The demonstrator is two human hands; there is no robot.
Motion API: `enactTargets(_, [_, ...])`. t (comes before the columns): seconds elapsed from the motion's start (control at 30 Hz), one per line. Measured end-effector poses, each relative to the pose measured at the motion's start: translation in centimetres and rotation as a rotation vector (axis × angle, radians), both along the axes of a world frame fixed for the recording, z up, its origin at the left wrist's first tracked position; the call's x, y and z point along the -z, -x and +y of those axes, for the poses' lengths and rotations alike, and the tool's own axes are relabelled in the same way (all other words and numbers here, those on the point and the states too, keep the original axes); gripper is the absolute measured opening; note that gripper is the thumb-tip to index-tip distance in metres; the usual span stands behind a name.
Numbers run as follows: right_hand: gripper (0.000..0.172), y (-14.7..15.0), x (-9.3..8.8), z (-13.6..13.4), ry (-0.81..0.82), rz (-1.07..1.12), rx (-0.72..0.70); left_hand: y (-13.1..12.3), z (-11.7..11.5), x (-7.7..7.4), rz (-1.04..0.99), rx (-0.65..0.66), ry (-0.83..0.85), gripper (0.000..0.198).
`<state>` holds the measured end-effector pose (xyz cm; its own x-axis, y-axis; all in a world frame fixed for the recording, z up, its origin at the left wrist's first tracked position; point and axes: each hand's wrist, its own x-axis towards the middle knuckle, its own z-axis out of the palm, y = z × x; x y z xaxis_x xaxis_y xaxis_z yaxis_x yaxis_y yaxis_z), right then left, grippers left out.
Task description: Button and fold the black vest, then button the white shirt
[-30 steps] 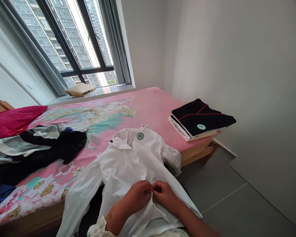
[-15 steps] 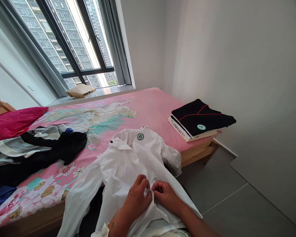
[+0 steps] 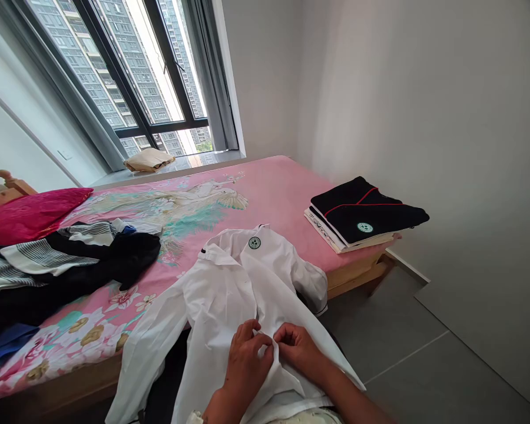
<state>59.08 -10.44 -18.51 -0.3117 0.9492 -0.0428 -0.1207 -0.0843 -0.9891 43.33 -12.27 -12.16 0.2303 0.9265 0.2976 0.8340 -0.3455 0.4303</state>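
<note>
A white long-sleeved shirt [image 3: 221, 300] with a round dark green badge near its collar lies front side up, from the edge of the bed down over my lap. Both hands meet at its front opening, low on the shirt. My left hand [image 3: 249, 359] pinches the left front edge between thumb and fingers. Close beside it, my right hand [image 3: 298, 347] has its fingers curled and closed on the other edge of the shirt front. Any button between the fingertips is too small or hidden to make out.
On the pink flowered bed [image 3: 274, 188], a folded stack of clothes [image 3: 362, 212] with a black one on top sits at the right corner. Loose black and striped clothes [image 3: 79, 253] and a magenta pillow [image 3: 30, 215] lie left. A beige bundle [image 3: 148, 160] rests on the windowsill.
My left hand has shifted slightly, its fingers now opened a little more away from the cloth edge. My right hand keeps its pinch. The view has turned slightly left.
</note>
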Motion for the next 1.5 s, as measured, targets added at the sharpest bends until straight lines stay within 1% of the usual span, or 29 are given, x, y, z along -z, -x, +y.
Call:
enactTargets(0.13, [0.01,0.1,-0.2,-0.1,-0.007,-0.031,0.012,-0.2,0.2,0.5,0.067,-0.026,0.008,0.015])
enactTargets(0.27, [0.018,0.5,-0.7,0.0,0.042,-0.032,0.023,-0.3,0.1,0.8,0.072,-0.016,-0.016,0.012])
enactTargets(0.33, [0.021,0.7,-0.5,0.2,0.064,-0.063,0.05,-0.4,-0.1,0.9,0.063,-0.005,-0.021,0.014])
enactTargets(0.47, [0.015,0.7,0.6,0.7,0.08,-0.062,0.073,-0.4,-0.3,1.4,0.038,0.002,-0.031,0.016])
enactTargets(0.57, [0.015,0.5,1.3,1.0,0.069,-0.008,0.066,-0.3,-0.4,1.8,0.035,-0.012,-0.047,0.014])
enactTargets(0.63, [0.015,0.4,1.4,1.0,0.072,0.02,0.056,-0.2,-0.5,2.1,0.043,-0.027,-0.056,0.012])
enactTargets(0.77, [0.017,0.4,1.1,0.8,0.096,0.022,0.042,-0.2,-0.5,2.1,0.067,-0.046,-0.083,0.01])
enactTargets(0.87, [0.021,0.4,0.7,0.8,0.121,0.025,0.008,-0.2,-0.4,2.0,0.082,-0.042,-0.083,0.009])
enactTargets(1.0, [0.026,0.3,0.6,1.0,0.11,0.062,-0.015,0.0,-0.4,2.4,0.081,-0.049,-0.072,0.008])
enactTargets(1.13, [0.03,0.3,0.8,1.1,0.113,0.106,-0.031,0.2,-0.7,2.9,0.06,-0.038,-0.107,0.016])
enactTargets(1.33, [0.028,0.0,0.5,0.8,0.121,0.12,-0.03,0.6,-0.8,2.3,0.053,0.014,-0.121,0.016])
enactTargets(1.5, [0.018,-0.1,-0.4,0.2,0.065,0.063,-0.056,0.7,-1.0,1.9,0.026,0.02,-0.104,0.017])
